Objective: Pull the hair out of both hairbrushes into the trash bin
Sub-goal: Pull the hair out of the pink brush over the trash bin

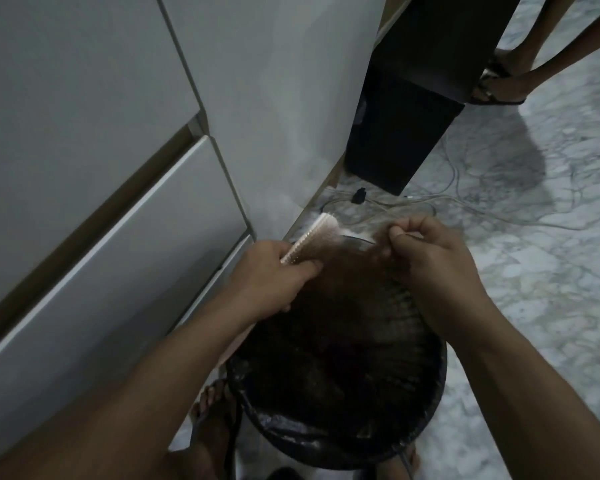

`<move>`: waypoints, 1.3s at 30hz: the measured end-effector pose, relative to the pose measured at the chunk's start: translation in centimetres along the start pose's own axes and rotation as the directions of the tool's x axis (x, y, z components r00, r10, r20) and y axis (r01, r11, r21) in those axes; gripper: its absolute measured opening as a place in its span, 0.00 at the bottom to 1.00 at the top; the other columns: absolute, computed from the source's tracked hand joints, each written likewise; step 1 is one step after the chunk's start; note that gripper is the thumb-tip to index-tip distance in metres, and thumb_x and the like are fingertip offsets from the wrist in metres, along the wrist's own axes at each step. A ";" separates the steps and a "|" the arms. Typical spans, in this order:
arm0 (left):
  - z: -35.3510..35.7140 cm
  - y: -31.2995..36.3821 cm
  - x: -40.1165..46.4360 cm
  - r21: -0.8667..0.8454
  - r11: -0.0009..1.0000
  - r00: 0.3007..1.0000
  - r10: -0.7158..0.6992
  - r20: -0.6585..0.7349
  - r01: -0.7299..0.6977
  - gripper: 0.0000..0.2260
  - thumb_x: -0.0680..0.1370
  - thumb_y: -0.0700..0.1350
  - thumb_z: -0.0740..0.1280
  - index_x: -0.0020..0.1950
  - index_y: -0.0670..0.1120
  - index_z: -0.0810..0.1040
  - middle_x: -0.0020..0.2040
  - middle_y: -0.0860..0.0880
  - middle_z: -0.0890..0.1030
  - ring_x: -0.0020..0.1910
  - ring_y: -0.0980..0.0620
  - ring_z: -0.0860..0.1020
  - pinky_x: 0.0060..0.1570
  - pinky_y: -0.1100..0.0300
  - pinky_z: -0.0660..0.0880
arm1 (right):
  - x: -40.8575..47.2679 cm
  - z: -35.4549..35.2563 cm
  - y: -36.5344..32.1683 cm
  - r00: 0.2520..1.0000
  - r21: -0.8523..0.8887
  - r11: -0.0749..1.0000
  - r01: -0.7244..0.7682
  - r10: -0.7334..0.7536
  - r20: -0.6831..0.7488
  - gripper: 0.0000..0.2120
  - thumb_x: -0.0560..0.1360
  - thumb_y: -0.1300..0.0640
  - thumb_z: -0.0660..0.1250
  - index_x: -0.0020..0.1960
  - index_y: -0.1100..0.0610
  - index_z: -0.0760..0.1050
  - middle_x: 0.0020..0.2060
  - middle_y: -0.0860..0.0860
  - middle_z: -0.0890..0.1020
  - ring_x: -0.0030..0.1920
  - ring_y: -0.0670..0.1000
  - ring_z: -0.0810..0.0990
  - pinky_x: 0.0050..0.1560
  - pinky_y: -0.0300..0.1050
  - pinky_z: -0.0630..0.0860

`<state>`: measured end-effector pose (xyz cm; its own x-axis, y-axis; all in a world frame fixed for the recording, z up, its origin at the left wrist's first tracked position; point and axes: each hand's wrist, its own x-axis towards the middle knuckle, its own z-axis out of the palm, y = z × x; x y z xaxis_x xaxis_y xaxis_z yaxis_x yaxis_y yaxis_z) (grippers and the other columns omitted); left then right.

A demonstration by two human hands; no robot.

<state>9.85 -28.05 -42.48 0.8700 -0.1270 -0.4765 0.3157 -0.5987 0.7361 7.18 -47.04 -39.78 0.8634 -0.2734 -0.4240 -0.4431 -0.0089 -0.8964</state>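
The hairbrush (pixel 310 242) sits over the far rim of the trash bin (pixel 340 441), left hand (pixel 274 271) with its grip wrapped round the handle end. Right hand (pixel 430 258) has its grip pinched on a thin wisp of hair (pixel 378 244) drawn off the bristles, though it's dim and blurry. I'd say keep the brush steady above the opening and pull away from the pad so strands drop inside, not onto the marble floor (pixel 534 271). Second brush isn't visible.
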 end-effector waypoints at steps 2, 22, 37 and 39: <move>-0.1 0.2 0.1 -0.045 0.999 1.000 -0.013 -0.010 0.012 0.12 0.74 0.52 0.71 0.37 0.45 0.79 0.23 0.49 0.75 0.21 0.49 0.77 0.25 0.61 0.70 | 0.0 0.3 0.2 1.000 -0.063 0.998 -0.014 0.015 0.026 0.05 0.80 0.62 0.61 0.52 0.63 0.73 0.32 0.55 0.77 0.31 0.52 0.76 0.36 0.47 0.77; -0.9 0.4 0.9 -0.254 0.967 0.988 -0.020 -0.156 -0.020 0.14 0.76 0.51 0.68 0.41 0.41 0.79 0.23 0.46 0.74 0.16 0.56 0.71 0.21 0.65 0.66 | -0.3 -0.5 1.2 0.843 -0.740 0.617 0.268 0.222 0.491 0.12 0.78 0.50 0.65 0.37 0.51 0.79 0.32 0.49 0.78 0.34 0.47 0.76 0.37 0.41 0.70; -0.2 0.6 0.3 -0.244 0.964 0.994 0.111 0.004 -0.106 0.06 0.76 0.47 0.67 0.41 0.48 0.80 0.26 0.49 0.75 0.24 0.50 0.76 0.26 0.58 0.70 | -1.2 1.3 0.3 0.925 -0.348 0.928 0.130 0.013 0.381 0.18 0.70 0.63 0.75 0.56 0.60 0.72 0.45 0.56 0.84 0.45 0.50 0.84 0.47 0.47 0.81; -0.3 0.5 0.4 -0.251 0.964 0.996 0.091 -0.011 -0.091 0.07 0.77 0.47 0.67 0.40 0.47 0.79 0.26 0.49 0.74 0.23 0.51 0.75 0.26 0.59 0.70 | -1.0 1.0 0.3 0.922 -0.341 0.929 0.146 -0.002 0.388 0.14 0.73 0.63 0.72 0.56 0.60 0.74 0.45 0.59 0.85 0.48 0.56 0.85 0.53 0.57 0.80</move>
<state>10.52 -28.16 -42.13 0.8992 -0.1728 -0.4020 0.3201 -0.3666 0.8736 6.39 -45.81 -39.75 0.8904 0.1216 -0.4387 -0.3677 -0.3761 -0.8505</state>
